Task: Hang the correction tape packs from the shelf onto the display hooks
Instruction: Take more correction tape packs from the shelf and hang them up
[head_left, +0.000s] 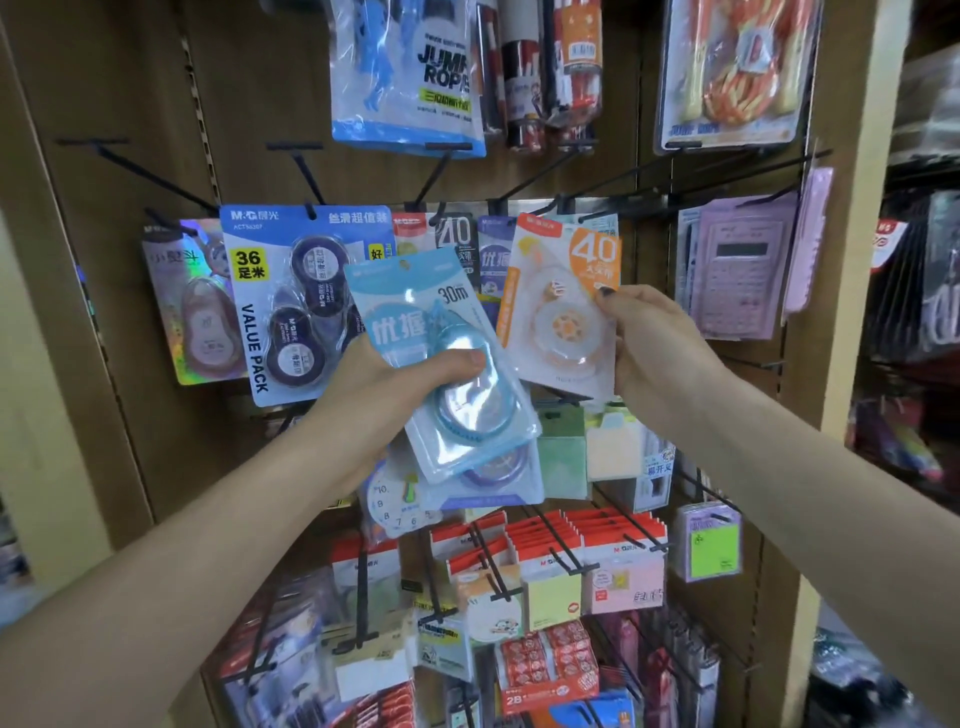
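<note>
My left hand grips a light blue correction tape pack marked 30m, with at least one more pack stacked behind it. My right hand pinches the right edge of an orange and white pack marked 40, held up at a black display hook; I cannot tell whether its hole is on the hook. A dark blue value pack and a holographic pack hang on hooks to the left. More tape packs hang behind the blue one.
Bare black hooks stick out of the brown board at upper left. Jump rope packs hang above, pink calculators to the right. Sticky notes and other stationery fill the hooks below. A wooden post bounds the right side.
</note>
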